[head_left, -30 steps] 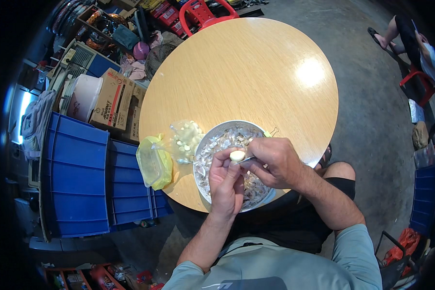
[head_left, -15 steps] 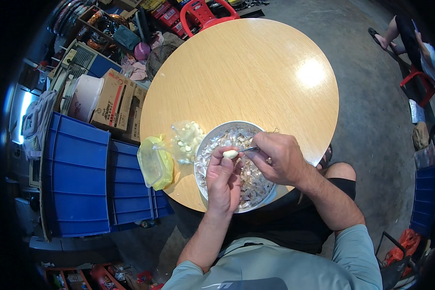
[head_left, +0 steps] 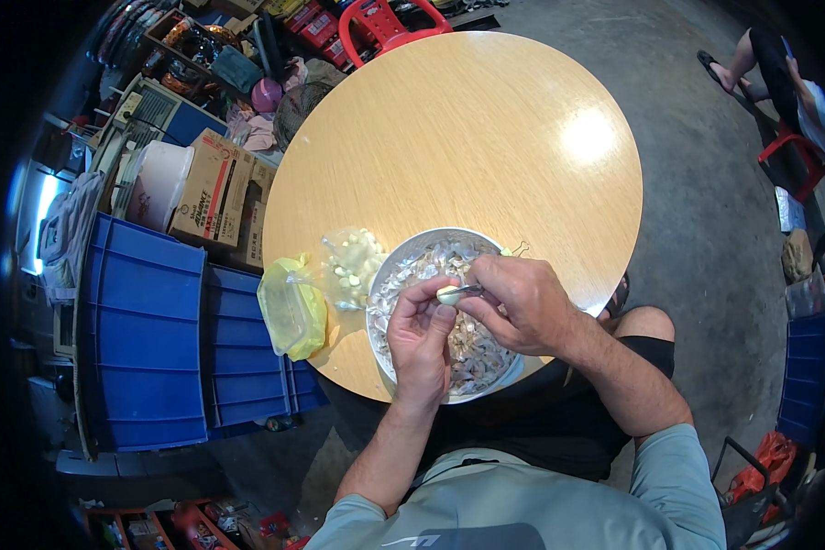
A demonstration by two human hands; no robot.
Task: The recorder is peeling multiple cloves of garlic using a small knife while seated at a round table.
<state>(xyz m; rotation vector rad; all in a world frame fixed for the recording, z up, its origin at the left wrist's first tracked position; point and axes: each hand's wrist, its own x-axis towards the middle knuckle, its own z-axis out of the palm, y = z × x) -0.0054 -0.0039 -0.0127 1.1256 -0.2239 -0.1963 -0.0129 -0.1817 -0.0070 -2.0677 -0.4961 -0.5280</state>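
Observation:
A pale peeled garlic clove [head_left: 447, 295] is pinched between the thumb and fingers of my left hand [head_left: 421, 344]. My right hand [head_left: 521, 302] grips a slim metal tool [head_left: 469, 291], its tip against the clove; most of it is hidden in the fist, so its exact kind is unclear. Both hands are above a round white bowl [head_left: 373, 323] filled with garlic skins and unpeeled cloves [head_left: 478, 353]. Left of the bowl lies a clear plastic bag [head_left: 353, 266] with several peeled cloves inside.
A yellow bag with a clear plastic tub [head_left: 291, 312] sits at the left edge of the round wooden table [head_left: 449, 137]. Blue crates [head_left: 147, 330] and a cardboard box [head_left: 213, 188] stand left. Beyond is a red chair [head_left: 385, 27]; another person [head_left: 779, 82] sits far right.
The tool's tip has moved further over the clove, covering more of it. My right hand has tilted slightly and the left fingers have shifted a little. The bowl and bags stay put.

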